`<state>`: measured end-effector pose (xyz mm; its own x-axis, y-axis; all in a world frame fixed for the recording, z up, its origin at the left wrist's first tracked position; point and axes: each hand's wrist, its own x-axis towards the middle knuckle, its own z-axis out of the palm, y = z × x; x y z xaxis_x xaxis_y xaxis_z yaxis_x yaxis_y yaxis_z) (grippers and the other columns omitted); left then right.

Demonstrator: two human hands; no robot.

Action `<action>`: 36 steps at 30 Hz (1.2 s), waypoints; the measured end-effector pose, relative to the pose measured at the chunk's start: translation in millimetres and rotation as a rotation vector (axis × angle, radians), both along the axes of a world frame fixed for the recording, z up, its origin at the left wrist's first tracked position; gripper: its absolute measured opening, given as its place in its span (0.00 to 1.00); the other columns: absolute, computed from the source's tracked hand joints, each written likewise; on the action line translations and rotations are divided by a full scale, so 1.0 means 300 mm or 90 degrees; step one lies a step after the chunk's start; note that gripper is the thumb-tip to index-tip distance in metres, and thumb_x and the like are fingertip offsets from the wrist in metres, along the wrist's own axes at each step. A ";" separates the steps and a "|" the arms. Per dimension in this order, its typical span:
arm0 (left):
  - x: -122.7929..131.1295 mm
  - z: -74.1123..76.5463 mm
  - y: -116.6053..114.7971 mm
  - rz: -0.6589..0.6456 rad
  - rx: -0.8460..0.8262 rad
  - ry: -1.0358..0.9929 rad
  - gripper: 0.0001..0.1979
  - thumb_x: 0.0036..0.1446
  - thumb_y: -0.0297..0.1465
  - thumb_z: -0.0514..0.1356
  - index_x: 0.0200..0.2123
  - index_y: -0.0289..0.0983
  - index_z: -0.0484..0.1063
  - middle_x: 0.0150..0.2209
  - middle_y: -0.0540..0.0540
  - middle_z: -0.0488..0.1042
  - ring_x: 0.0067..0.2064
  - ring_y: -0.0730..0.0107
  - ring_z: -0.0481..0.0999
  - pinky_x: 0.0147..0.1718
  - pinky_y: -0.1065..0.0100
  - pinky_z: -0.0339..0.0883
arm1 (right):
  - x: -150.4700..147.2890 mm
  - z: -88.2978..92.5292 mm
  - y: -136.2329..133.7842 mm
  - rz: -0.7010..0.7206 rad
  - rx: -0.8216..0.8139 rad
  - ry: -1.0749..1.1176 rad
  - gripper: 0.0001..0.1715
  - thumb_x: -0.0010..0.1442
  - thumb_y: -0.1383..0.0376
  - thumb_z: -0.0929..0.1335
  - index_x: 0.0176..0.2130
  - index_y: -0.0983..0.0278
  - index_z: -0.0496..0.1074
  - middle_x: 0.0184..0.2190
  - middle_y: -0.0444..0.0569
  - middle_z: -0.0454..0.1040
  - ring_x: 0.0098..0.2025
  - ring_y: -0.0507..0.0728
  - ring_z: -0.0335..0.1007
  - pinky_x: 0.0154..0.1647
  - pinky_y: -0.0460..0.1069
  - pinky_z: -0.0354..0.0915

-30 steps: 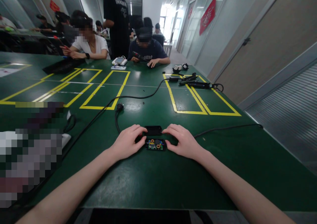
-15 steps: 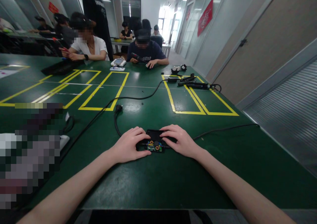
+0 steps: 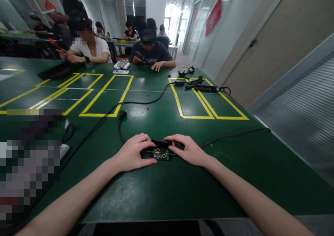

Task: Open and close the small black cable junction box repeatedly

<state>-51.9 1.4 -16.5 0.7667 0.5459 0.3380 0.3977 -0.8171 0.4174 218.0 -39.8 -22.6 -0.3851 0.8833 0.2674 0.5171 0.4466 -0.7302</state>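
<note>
A small green circuit board [image 3: 161, 154] with copper-ringed coils lies in a black case near the table's front. Behind it a black cover [image 3: 160, 143] stands tilted. My left hand [image 3: 135, 152] curls round the left side, fingers at the cover and thumb by the board's front edge. From the right, my right hand [image 3: 189, 149] pinches the cover's right end between fingers and thumb. A black cable [image 3: 221, 137] runs off to the right, and a cord with a plug [image 3: 122, 114] lies behind my left hand.
The green table [image 3: 146, 197] has yellow tape rectangles. Black tools [image 3: 206, 88] and a white device [image 3: 121, 64] lie farther back. A long cable [image 3: 142, 103] crosses the middle. Two people sit across the table, holding things; blurred items fill the left edge.
The black cover has tilted up from lying flatter behind the board, with my right fingers on it. The view has shifted slightly.
</note>
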 end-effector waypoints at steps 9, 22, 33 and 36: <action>0.002 0.015 -0.002 0.014 -0.041 -0.077 0.21 0.50 0.38 0.74 0.38 0.40 0.65 0.43 0.48 0.72 0.41 0.64 0.75 0.39 0.65 0.69 | -0.001 -0.001 -0.003 0.012 0.022 0.074 0.15 0.66 0.65 0.69 0.51 0.62 0.79 0.36 0.48 0.79 0.35 0.54 0.74 0.38 0.50 0.73; -0.001 0.004 -0.004 0.025 -0.103 -0.081 0.25 0.49 0.37 0.74 0.47 0.41 0.66 0.47 0.46 0.75 0.42 0.63 0.77 0.41 0.63 0.72 | -0.001 0.021 -0.007 0.093 0.047 0.102 0.09 0.62 0.68 0.72 0.44 0.63 0.78 0.41 0.51 0.79 0.40 0.55 0.75 0.42 0.51 0.74; 0.013 0.014 -0.019 -0.046 -0.090 -0.064 0.14 0.58 0.32 0.66 0.47 0.39 0.74 0.44 0.45 0.80 0.44 0.63 0.80 0.43 0.64 0.73 | -0.008 0.026 -0.021 0.144 0.052 0.020 0.17 0.52 0.68 0.78 0.38 0.61 0.69 0.43 0.49 0.72 0.43 0.57 0.71 0.44 0.51 0.68; 0.015 0.017 -0.021 -0.051 -0.080 -0.067 0.13 0.57 0.31 0.66 0.47 0.39 0.74 0.44 0.45 0.80 0.44 0.63 0.80 0.43 0.64 0.73 | -0.008 0.024 -0.021 0.140 0.069 -0.008 0.18 0.52 0.68 0.77 0.39 0.60 0.67 0.42 0.49 0.73 0.41 0.56 0.71 0.42 0.50 0.67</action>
